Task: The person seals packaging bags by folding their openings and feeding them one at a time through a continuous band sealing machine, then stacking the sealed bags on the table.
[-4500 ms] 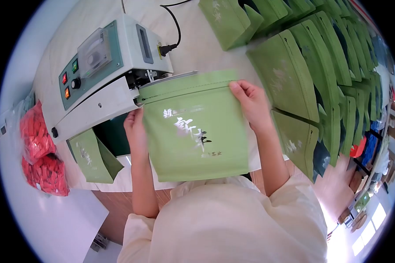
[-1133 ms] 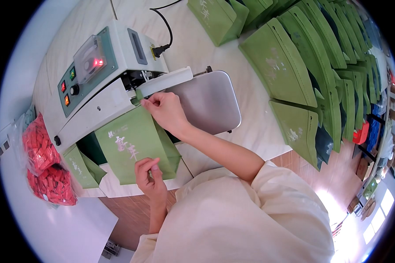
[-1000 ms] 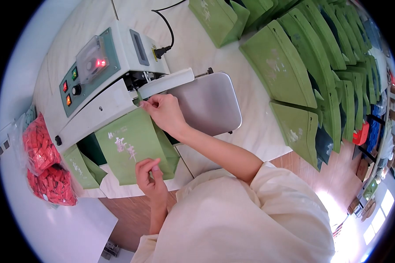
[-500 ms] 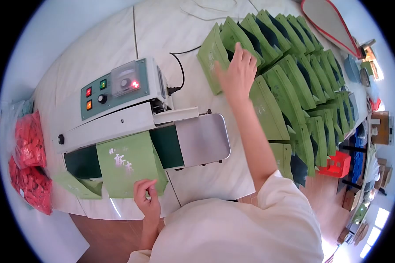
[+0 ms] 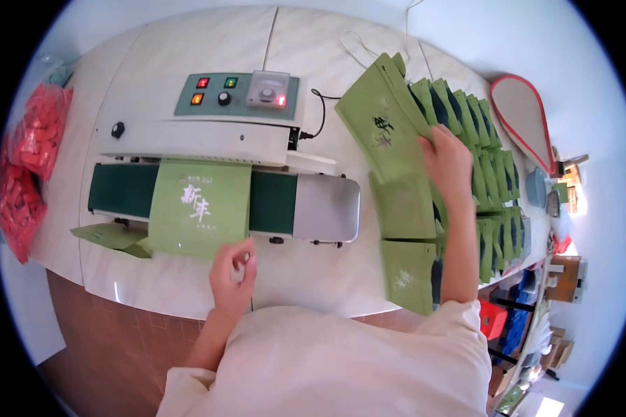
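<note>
A green bag (image 5: 381,115) with printed characters is lifted at the near-left end of the rows of bags, and my right hand (image 5: 446,163) grips its right edge. My left hand (image 5: 233,274) is curled just below another green bag (image 5: 200,208), whose top edge lies in the sealing machine (image 5: 195,142); what its fingers hold, if anything, is hidden. That bag lies over the dark green belt (image 5: 273,201), left of the metal plate (image 5: 327,207). Red, green and orange lights glow on the machine's panel. Farther left, a folded green bag (image 5: 115,238) rests at the belt's front edge.
Rows of green bags (image 5: 497,177) stand on the right of the marbled table (image 5: 153,288). Clear sacks of red packets (image 5: 42,132) lie at the left edge. A red-rimmed board (image 5: 522,118) lies at the back right. A black cable runs behind the machine.
My right hand has gone from the machine to the standing bags and lifted one. The bag in the machine was released by my right hand. My left hand stays near it, and the view has turned.
</note>
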Available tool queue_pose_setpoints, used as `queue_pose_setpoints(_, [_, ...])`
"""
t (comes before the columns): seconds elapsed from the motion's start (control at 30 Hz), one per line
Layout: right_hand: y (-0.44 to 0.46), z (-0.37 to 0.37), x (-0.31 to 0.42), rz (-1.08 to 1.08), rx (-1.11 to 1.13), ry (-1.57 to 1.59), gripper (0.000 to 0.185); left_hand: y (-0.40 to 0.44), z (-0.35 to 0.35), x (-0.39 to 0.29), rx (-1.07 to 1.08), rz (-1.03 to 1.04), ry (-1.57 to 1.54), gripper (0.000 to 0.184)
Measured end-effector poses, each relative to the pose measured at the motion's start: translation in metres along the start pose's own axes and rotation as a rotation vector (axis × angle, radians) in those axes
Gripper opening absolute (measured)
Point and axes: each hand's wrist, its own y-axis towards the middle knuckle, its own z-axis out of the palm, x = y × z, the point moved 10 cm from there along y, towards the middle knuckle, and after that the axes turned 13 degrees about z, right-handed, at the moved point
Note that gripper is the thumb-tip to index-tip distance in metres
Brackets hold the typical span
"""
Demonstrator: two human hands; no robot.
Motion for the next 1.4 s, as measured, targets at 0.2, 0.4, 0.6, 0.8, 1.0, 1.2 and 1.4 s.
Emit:
queue_pose_setpoints(0.2, [-0.100, -0.119, 0.059, -0.305, 0.013, 0.010, 0.010, 0.071, 0.030, -0.046, 0.008, 0.214, -0.179, 0.094])
queue_pose_setpoints(0.4, [-0.203, -0.050, 0.081, -0.521, 0.237, 0.061, 0.016, 0.033, 0.082, -0.027, 0.481, 0.043, -0.586, 0.076])
queue_pose_setpoints(0.6, [-0.312, 0.044, 0.084, -0.491, 0.551, 0.270, 0.013, -0.071, 0.070, -0.004, 0.808, 0.290, 0.068, 0.024])
queue_pose_setpoints(0.8, [-0.397, 0.105, 0.088, -0.400, 0.591, 0.270, 0.015, -0.156, 0.079, -0.003, 0.984, 0.377, 0.334, 0.017])
queue_pose_setpoints(1.0, [-0.413, 0.130, 0.058, -0.318, 0.844, 0.068, 0.009, -0.168, 0.090, 0.019, 1.207, 0.175, 0.466, 0.020])
queue_pose_setpoints(1.2, [-0.281, 0.092, 0.007, -0.042, 0.526, 0.471, 0.010, -0.067, 0.092, 0.023, 0.920, 0.127, 0.301, 0.021])
queue_pose_setpoints(1.4, [-0.195, 0.141, -0.063, 0.526, 0.672, 0.580, 0.027, 0.028, 0.121, 0.087, 0.562, -0.311, 0.119, 0.026])
